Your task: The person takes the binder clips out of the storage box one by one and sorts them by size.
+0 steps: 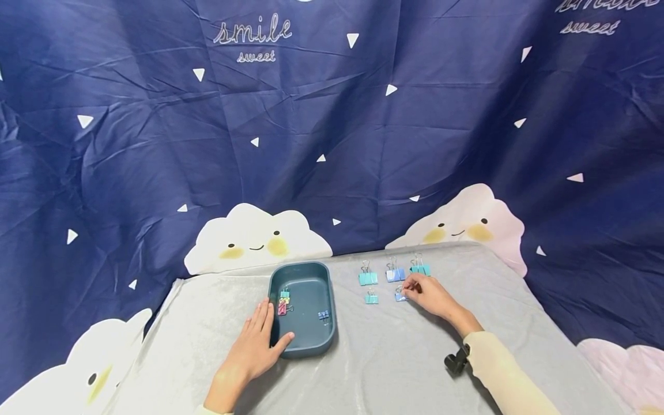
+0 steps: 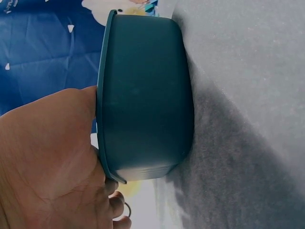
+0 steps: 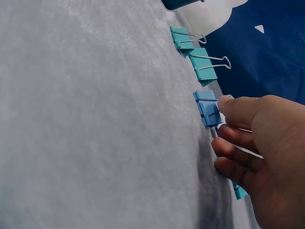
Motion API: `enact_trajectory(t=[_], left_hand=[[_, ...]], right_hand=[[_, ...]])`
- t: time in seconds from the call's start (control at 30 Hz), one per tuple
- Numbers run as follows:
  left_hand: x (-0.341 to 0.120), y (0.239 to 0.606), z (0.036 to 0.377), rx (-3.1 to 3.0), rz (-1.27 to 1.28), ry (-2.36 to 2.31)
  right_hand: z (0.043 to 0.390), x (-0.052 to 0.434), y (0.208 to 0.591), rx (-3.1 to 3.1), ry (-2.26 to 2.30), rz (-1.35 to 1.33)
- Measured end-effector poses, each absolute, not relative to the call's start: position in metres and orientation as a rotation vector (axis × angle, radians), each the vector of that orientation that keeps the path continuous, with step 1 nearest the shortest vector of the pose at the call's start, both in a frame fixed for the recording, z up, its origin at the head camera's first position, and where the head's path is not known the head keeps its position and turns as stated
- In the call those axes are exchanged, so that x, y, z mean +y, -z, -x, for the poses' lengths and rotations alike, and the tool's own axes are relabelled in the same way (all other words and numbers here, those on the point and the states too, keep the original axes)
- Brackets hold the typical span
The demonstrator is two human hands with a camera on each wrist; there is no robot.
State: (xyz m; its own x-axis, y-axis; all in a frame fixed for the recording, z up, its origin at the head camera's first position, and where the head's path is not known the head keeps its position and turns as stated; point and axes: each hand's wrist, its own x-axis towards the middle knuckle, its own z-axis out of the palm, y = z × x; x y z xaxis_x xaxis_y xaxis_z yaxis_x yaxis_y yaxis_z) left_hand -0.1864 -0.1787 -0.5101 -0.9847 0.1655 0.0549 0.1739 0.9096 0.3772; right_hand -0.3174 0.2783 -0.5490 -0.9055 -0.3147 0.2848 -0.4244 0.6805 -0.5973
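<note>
Small blue metal binder clip [image 3: 208, 109] with silver wire handles lies on the grey-cloth-covered desk [image 1: 394, 346] toward its far right corner, among four other clips, teal and blue. The right hand [image 1: 430, 295] has its grip closed on that clip, thumb and fingertips pinching the wire handle. The left hand [image 1: 256, 346] lies flat and relaxed against the near left corner of a dark teal plastic tray [image 1: 303, 346], which holds a few coloured clips.
</note>
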Motion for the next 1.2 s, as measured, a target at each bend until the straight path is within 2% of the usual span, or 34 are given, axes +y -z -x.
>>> enact_trajectory(t=[0.33,1.2], left_hand=[[-0.179,0.510,0.187,-3.035,0.277,0.593],[-0.180,0.511,0.188,-3.042,0.278,0.577]], right_hand=[[0.314,0.268,0.532,-2.710,-1.023,-0.586],[0.310,0.168,0.469,-2.610,-0.966,-1.032]])
